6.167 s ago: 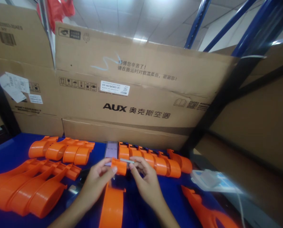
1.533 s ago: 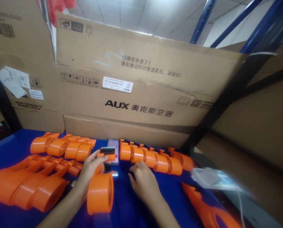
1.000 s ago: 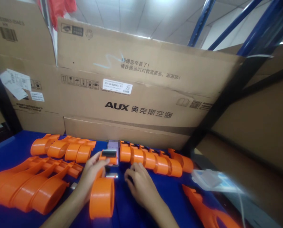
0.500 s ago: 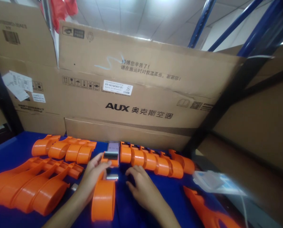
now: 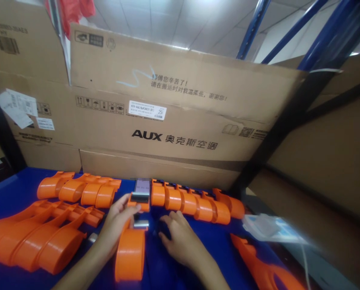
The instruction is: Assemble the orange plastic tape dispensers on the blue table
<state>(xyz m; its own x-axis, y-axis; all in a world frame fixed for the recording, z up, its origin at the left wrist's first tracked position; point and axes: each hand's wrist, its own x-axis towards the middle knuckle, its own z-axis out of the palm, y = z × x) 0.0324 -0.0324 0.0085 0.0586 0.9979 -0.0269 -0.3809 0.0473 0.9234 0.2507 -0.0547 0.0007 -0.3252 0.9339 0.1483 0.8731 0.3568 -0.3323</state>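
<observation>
My left hand [image 5: 119, 215] is closed around an orange plastic tape dispenser [image 5: 130, 255], its round ring hanging toward me. A dark and silvery strip [image 5: 140, 197] crosses its far end, above my thumb. Just beyond that end lies a phone [image 5: 142, 185] with its screen lit. A small shiny metal piece [image 5: 141, 224] shows beside the dispenser's neck; whether it is attached, I cannot tell. To the right, my right hand [image 5: 178, 235] is low over the blue surface, thumb and fingers curled around a dark spot that I cannot make out.
Orange dispensers stand in two rows on the left [image 5: 62, 249], and another row [image 5: 189, 203] with black parts sits at the back right. One more orange piece [image 5: 258, 262] lies front right, near a pale plastic box [image 5: 267, 227]. A cardboard wall [image 5: 180, 133] closes off the back.
The whole view has shifted slightly to the left. Both hands keep nearly the same pose, and the dispenser is still in my left hand.
</observation>
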